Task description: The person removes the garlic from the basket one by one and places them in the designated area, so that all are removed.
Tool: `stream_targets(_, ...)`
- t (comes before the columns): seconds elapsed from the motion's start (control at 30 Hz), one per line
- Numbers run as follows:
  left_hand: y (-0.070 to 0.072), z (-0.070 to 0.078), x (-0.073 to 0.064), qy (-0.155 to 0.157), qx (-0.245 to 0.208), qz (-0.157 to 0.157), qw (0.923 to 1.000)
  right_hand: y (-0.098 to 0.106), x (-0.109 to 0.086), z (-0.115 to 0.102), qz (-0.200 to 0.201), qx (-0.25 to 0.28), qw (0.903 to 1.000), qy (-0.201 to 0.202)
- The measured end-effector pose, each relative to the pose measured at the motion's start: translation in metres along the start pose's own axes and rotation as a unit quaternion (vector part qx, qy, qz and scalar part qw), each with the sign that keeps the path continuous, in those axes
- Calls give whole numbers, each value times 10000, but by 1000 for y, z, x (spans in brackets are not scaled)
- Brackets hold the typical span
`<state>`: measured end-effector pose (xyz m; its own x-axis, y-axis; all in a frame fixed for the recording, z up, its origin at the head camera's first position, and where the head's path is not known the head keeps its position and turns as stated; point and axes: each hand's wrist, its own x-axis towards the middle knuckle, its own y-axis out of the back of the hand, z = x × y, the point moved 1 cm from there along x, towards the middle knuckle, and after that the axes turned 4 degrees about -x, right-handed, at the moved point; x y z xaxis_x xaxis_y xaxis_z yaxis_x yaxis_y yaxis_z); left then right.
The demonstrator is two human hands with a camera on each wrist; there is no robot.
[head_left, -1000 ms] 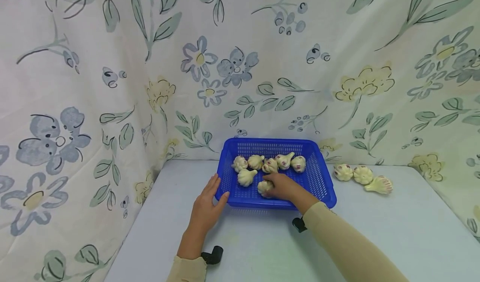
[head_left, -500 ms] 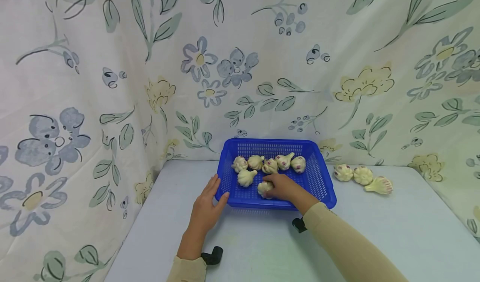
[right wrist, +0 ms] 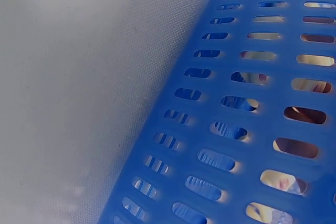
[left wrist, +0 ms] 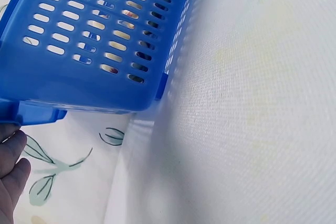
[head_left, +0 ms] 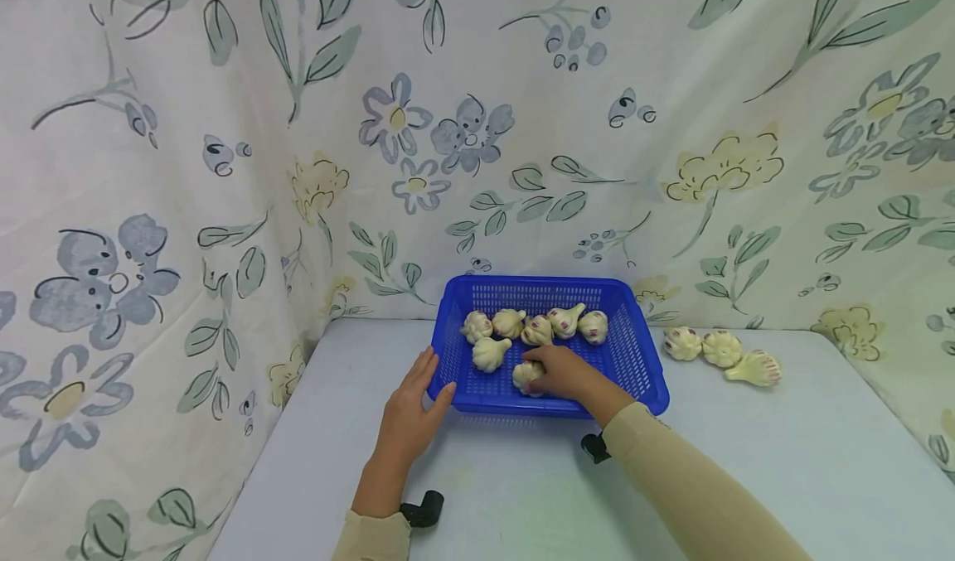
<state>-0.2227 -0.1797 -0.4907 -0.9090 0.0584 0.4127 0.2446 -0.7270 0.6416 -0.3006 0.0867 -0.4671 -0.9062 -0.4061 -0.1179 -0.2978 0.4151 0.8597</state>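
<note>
A blue slotted plastic basket [head_left: 649,362] stands on the table with several garlic bulbs [head_left: 488,353] inside, most of them along its far side. Reaching over the near rim, my right hand [head_left: 561,370] grips one garlic bulb [head_left: 526,375] low in the basket's front part. My left hand [head_left: 409,412] lies against the left side of the basket, fingers straight and thumb at the near left corner. The left wrist view catches its fingers [left wrist: 14,163] just under the rim. Through the slots in the right wrist view, parts of the bulbs and of the right hand show.
Three more garlic bulbs [head_left: 722,349] lie in a row on the white table [head_left: 746,461], right of the basket. A floral curtain [head_left: 477,130] hangs behind and along the left. Black wrist mounts [head_left: 424,509] stick out from both sleeves.
</note>
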Motion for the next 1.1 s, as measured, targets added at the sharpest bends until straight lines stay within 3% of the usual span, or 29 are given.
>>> stream_targets(1.1, 1, 1, -1, 37, -47, 5, 10000, 2, -1, -2, 96, 10, 9993, -351)
